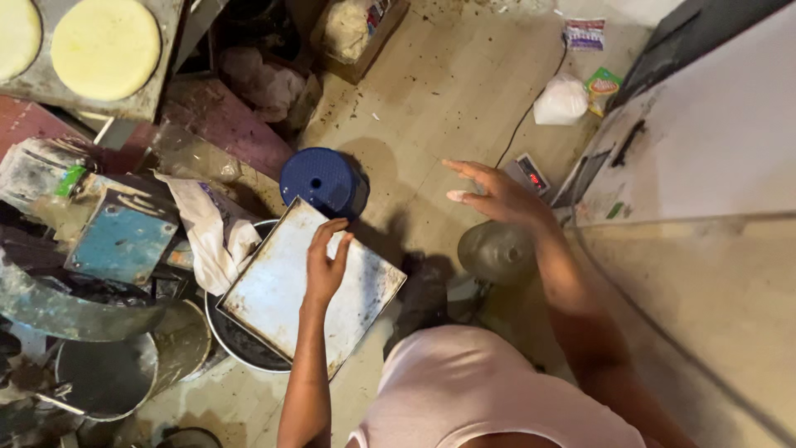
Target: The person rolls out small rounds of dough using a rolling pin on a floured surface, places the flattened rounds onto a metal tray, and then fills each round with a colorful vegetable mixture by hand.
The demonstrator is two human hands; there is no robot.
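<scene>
Tray (282, 290) (hiding a bowl (228, 340)) under left hand (325, 264); right hand (497, 192) spread, empty.

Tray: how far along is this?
Done: tray already lies across the round basin, beside the blue stool. In hand: left hand rests flat on it; right hand hovers open, empty. Left: the tray's surface looks stained, edges dark.

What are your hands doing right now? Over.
Left hand flat on metal tray, tray resting over a basin. Right hand open, holding nothing. Blue stool beside tray.
</scene>
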